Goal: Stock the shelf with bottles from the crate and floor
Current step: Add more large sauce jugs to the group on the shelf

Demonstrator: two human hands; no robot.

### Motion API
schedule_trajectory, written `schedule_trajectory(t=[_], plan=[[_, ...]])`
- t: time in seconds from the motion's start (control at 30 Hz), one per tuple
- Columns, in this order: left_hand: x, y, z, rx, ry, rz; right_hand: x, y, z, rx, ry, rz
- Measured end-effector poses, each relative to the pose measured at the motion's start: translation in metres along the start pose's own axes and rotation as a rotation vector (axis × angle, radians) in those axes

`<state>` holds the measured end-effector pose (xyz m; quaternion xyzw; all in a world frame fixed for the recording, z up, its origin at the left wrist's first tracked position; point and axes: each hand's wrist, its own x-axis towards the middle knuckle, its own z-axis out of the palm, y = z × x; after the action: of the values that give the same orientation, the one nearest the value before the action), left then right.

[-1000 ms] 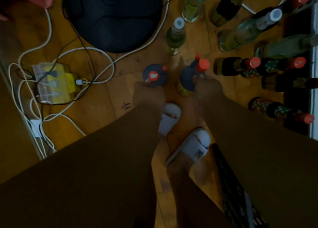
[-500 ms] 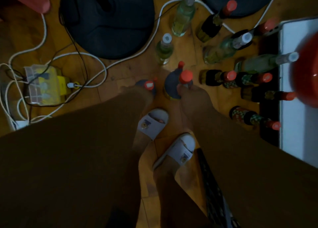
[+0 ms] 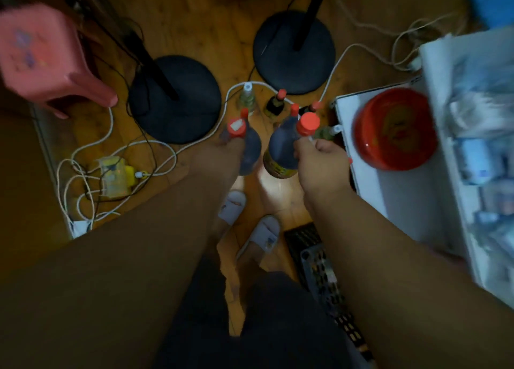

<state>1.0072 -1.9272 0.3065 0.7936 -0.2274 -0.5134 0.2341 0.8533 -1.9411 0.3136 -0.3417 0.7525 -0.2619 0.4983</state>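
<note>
Both grips are closed on dark bottles: the left hand (image 3: 219, 157) is curled round the neck of the left dark bottle (image 3: 250, 149), and the right hand (image 3: 319, 160) is wrapped round the neck of the right dark bottle (image 3: 281, 151), just under its red cap.

Largest in view, the white shelf (image 3: 395, 190) is seen at the right, carrying a red bowl (image 3: 395, 128); half a second ago only its near edge was showing, so the view has been swung toward it. Two black stand bases (image 3: 175, 101) are set on the far floor. The two held bottles, standing on the wooden floor (image 3: 194, 20) a second ago, are now raised clear of it, so the pickup appears done and the carry to the shelf is judged to be next. A dark crate (image 3: 319, 260) is cut off by the right forearm. Smaller bottles on the floor (image 3: 275, 104) are left behind the held pair.

The left fingers are hidden behind the wrist. Shelf contents at far right are blurred beyond reading.
</note>
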Motion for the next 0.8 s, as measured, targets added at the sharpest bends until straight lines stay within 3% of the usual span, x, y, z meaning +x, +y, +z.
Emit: schedule_trajectory(t=[0.27, 0.4, 0.5, 0.63, 0.8], plan=[[-0.135, 0.131, -0.024, -0.161, 0.038, 0.401, -0.082, -0.126, -0.116, -0.132, 0.179, -0.395], [-0.191, 0.198, -0.033, -0.281, -0.054, 0.324, -0.109, -0.174, -0.159, -0.174, 0.310, -0.521], [-0.227, 0.235, -0.040, -0.340, -0.168, 0.388, -0.134, -0.215, -0.191, -0.024, 0.416, -0.550], [-0.256, 0.280, -0.044, -0.376, -0.286, 0.482, -0.173, -0.255, -0.232, 0.223, 0.433, -0.589], [-0.307, 0.312, -0.047, -0.324, -0.444, 0.540, -0.228, -0.259, -0.274, 0.483, 0.443, -0.624]])
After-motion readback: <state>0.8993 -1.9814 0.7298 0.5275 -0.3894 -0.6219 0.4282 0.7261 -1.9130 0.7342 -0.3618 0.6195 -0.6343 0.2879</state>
